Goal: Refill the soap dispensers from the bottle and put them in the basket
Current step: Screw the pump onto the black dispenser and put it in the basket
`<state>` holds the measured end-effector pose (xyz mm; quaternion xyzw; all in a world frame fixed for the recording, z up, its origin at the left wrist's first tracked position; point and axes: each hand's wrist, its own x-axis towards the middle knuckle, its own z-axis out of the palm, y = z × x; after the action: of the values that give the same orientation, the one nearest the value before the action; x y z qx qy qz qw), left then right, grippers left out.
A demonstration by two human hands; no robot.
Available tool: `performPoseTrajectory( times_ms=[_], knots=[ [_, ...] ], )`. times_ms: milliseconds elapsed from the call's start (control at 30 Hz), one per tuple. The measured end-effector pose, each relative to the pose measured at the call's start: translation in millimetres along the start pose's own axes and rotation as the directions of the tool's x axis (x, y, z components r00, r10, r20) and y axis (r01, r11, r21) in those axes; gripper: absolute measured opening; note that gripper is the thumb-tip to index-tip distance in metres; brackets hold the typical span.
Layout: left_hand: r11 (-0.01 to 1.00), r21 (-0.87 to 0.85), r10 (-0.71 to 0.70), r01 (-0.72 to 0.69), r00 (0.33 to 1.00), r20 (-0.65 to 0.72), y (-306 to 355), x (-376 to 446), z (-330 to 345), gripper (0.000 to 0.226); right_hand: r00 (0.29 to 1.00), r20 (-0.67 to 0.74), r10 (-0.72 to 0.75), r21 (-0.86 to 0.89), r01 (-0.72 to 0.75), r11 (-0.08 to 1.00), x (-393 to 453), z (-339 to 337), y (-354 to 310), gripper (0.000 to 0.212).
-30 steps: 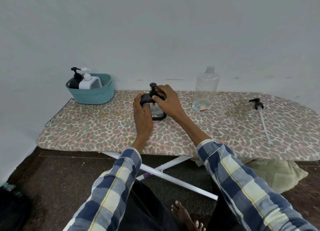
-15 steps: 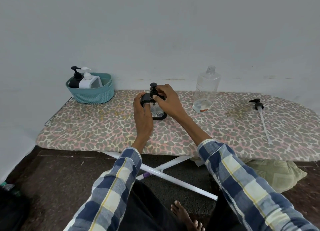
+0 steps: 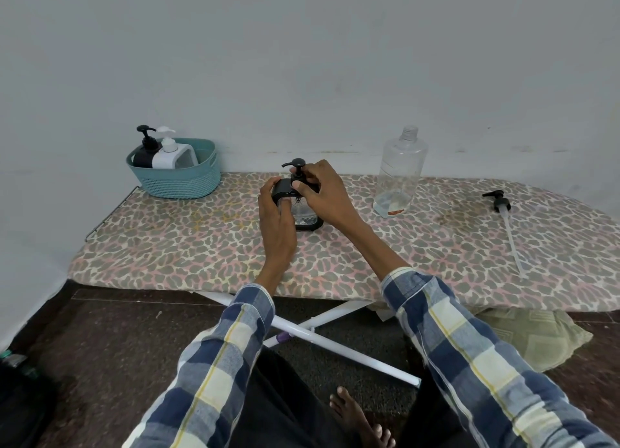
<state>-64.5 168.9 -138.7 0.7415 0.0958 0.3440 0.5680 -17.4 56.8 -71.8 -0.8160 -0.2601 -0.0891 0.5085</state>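
Observation:
A clear soap dispenser [image 3: 306, 214] with a black base and black top stands at the middle of the ironing board [image 3: 201, 243]. My left hand [image 3: 276, 213] grips its body from the left side. My right hand [image 3: 323, 192] pinches the collar of its black pump head [image 3: 298, 164]. A tall clear bottle [image 3: 401, 172], uncapped and almost empty, stands to the right. At the back left a teal basket [image 3: 188, 179] holds a black dispenser [image 3: 145, 152] and a white dispenser [image 3: 169, 154].
A loose black pump [image 3: 501, 203] with a long clear tube lies on the right part of the board. The wall runs directly behind the board. White legs [image 3: 335, 337] cross beneath it, and a green cushion [image 3: 533, 337] lies on the floor at the right.
My hands have stayed on the dispenser; the right fingers have shifted slightly around the pump collar. The dispenser has not moved from its place.

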Motion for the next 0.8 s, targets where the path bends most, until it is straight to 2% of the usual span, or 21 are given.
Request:
performPoseTrajectory(
  times_ms=[100, 333, 467, 600, 800],
  knots=[
    [1.000, -0.007, 0.006, -0.006, 1.000, 0.001, 1.0, -0.4, -0.2, 0.049, 0.999, -0.010, 0.032, 0.012, -0.032, 0.999, 1.8, -0.1, -1.4, 0.031],
    [0.999, -0.015, 0.034, -0.034, 0.999, 0.011, -0.2, -0.3, 0.0, 0.046, 0.985, -0.147, 0.096, 0.049, -0.089, 0.995, 1.4, 5.8, -1.5, 0.029],
    [1.000, -0.027, 0.012, -0.012, 1.000, 0.007, -1.5, 0.5, 0.3, 0.046, 0.994, -0.090, 0.069, 0.054, -0.064, 0.996, 2.0, 1.8, -1.2, 0.031],
    [0.999, -0.020, 0.029, -0.029, 1.000, 0.011, -2.2, 1.1, 0.9, 0.046, 1.000, -0.012, 0.001, -0.036, -0.001, 0.999, 2.6, -2.7, -1.1, 0.031],
    [0.999, -0.006, 0.051, -0.051, 0.998, 0.023, -1.5, 1.2, 0.9, 0.050, 0.988, -0.097, 0.119, 0.030, -0.117, 0.993, 5.4, 3.4, -2.1, 0.036]
  ],
)
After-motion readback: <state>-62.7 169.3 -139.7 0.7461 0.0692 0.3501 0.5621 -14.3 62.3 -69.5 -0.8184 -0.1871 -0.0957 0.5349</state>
